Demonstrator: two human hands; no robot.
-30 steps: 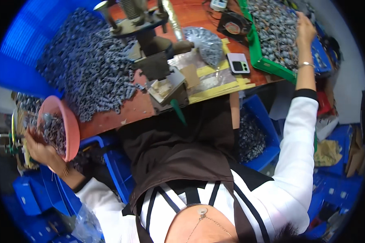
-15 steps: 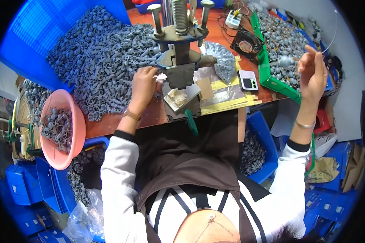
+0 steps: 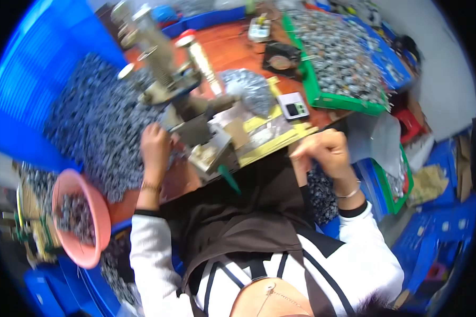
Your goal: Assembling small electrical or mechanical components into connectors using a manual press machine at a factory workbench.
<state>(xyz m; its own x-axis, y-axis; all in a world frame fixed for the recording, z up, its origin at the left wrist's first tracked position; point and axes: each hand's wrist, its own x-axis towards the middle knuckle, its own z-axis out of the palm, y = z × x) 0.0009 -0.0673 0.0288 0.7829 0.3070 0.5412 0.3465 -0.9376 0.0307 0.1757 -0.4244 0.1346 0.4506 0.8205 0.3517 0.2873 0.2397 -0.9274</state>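
Note:
My left hand (image 3: pixel 156 147) is beside the bench press (image 3: pixel 193 132), at the edge of a large heap of grey plastic fittings (image 3: pixel 103 127). Its fingers are curled together; whatever they hold is hidden and blurred. A pale block (image 3: pixel 203 156) sits on the press base, below the dark plate, and a green strip (image 3: pixel 229 178) hangs from the front. My right hand (image 3: pixel 327 150) hovers over the table's front edge, right of the press and above a blue bin of grey parts (image 3: pixel 322 198). Its fingers are bent inward, and I cannot make out anything in them.
A pink basin (image 3: pixel 103 211) of small parts stands at the left, below a tall blue crate (image 3: pixel 53 79). Behind the press lies a bag of grey parts (image 3: pixel 248 87). A small scale (image 3: pixel 293 105), a fan (image 3: pixel 282 58) and a full green tray (image 3: pixel 349 103) occupy the right.
The whole view has turned, so the press now appears further left and tilted. My right hand has come down and inward from beside the green tray, and its fingers have curled.

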